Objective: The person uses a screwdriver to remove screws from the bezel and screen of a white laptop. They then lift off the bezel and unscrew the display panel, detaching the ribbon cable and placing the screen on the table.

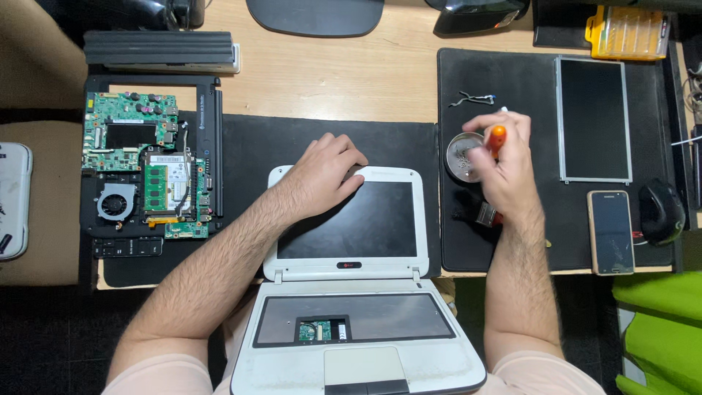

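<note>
Two hands busy: left hand [327, 172] flat, fingers spread on white netbook [351, 271] lid, keyboard removed; right hand [504, 164] fingers clamped on orange-handled screwdriver [496, 138] over metal dish [462, 156].

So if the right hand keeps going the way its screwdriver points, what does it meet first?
Probably the small round metal dish: the right hand holds the orange-handled screwdriver just beside its rim. Height above it is unclear.

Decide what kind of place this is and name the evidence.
Probably an electronics repair bench: a bare laptop motherboard, a loose display panel, and a half-dismantled white laptop while the right hand grips a screwdriver.
</note>
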